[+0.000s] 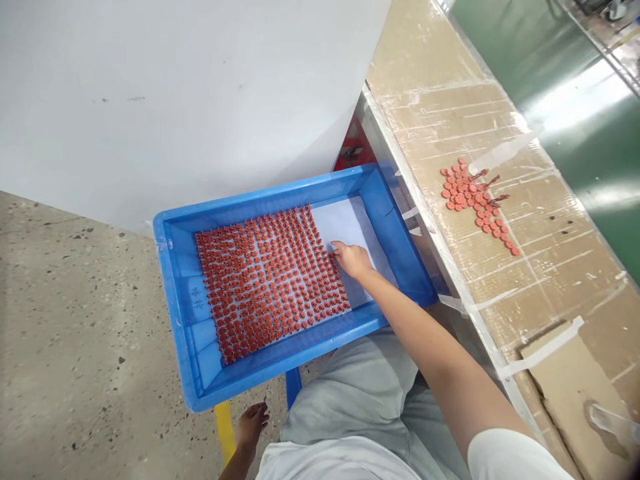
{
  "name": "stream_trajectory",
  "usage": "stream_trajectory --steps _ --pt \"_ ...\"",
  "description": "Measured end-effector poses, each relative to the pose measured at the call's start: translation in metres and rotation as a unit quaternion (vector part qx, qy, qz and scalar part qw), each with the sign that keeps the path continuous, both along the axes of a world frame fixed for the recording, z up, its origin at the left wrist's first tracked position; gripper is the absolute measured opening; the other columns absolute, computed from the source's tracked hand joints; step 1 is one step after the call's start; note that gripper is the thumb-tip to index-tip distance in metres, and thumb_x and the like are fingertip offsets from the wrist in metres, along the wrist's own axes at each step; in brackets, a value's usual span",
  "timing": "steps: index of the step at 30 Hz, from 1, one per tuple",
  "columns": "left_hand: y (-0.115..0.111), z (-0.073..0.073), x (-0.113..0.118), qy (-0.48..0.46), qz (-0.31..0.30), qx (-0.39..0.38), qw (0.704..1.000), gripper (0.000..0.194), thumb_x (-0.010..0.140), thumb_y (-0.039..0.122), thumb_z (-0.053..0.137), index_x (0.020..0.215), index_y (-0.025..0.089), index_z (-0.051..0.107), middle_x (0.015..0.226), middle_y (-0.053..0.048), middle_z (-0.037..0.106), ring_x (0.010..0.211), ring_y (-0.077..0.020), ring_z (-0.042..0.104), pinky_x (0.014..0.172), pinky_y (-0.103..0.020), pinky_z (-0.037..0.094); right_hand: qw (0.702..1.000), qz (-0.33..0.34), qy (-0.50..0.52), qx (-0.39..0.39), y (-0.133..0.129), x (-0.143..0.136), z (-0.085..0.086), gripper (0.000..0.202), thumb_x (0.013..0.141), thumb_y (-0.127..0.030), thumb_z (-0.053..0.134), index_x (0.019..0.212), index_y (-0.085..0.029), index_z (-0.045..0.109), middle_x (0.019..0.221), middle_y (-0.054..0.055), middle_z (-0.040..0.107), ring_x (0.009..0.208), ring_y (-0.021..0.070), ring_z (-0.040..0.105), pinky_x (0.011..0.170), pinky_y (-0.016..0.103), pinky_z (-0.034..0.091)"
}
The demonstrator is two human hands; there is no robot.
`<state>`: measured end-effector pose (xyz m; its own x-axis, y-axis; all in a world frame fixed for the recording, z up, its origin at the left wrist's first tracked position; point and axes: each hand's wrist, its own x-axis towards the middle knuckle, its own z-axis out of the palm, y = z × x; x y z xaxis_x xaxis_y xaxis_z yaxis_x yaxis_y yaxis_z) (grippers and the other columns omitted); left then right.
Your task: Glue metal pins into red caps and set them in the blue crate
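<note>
My right hand reaches into a blue plastic tray. Its thumb and finger are pinched on a small red round part, mostly hidden by the fingertips, at the right edge of the rows. Many similar red parts, each with a small pin-like tip on top, stand in close rows over the tray's left and middle. Under them lies a white sheet, bare on the right side. My left hand hangs below the tray's near edge, holding nothing visible, its fingers loosely bent and apart.
On the right, a cardboard-covered bench carries a cluster of loose red discs, a few with dark red stems, beside a pale strip. A white panel stands behind the tray. Speckled floor shows at left.
</note>
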<state>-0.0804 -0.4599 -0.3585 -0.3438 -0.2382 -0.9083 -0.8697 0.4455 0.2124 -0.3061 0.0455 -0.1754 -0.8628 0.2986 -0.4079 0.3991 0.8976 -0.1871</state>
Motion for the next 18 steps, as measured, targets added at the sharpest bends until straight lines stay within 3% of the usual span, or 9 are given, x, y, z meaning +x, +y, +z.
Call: stream_trajectory --steps 12,18 --pt "-0.007 -0.006 0.003 0.013 0.023 0.018 0.999 0.031 0.055 0.042 0.066 0.075 0.018 0.069 0.073 -0.008 0.071 0.074 -0.0260 0.069 0.067 -0.035 0.055 1.000 -0.012 0.026 -0.008 0.005 0.005 0.009 0.046 0.091 -0.026 0.045 0.136 -0.031 0.044 0.114 -0.001 0.070 0.105 0.0211 0.065 0.085 0.030 0.047" --pt "-0.003 -0.001 0.001 0.011 0.016 0.020 1.000 0.033 0.055 0.043 0.068 0.076 0.018 0.069 0.075 -0.009 0.072 0.074 -0.0259 0.070 0.067 -0.035 0.055 0.987 -0.114 0.112 0.011 0.031 0.018 0.017 0.044 0.091 -0.034 0.045 0.133 -0.024 0.047 0.112 0.002 0.071 0.095 0.0195 0.067 0.083 0.030 0.048"
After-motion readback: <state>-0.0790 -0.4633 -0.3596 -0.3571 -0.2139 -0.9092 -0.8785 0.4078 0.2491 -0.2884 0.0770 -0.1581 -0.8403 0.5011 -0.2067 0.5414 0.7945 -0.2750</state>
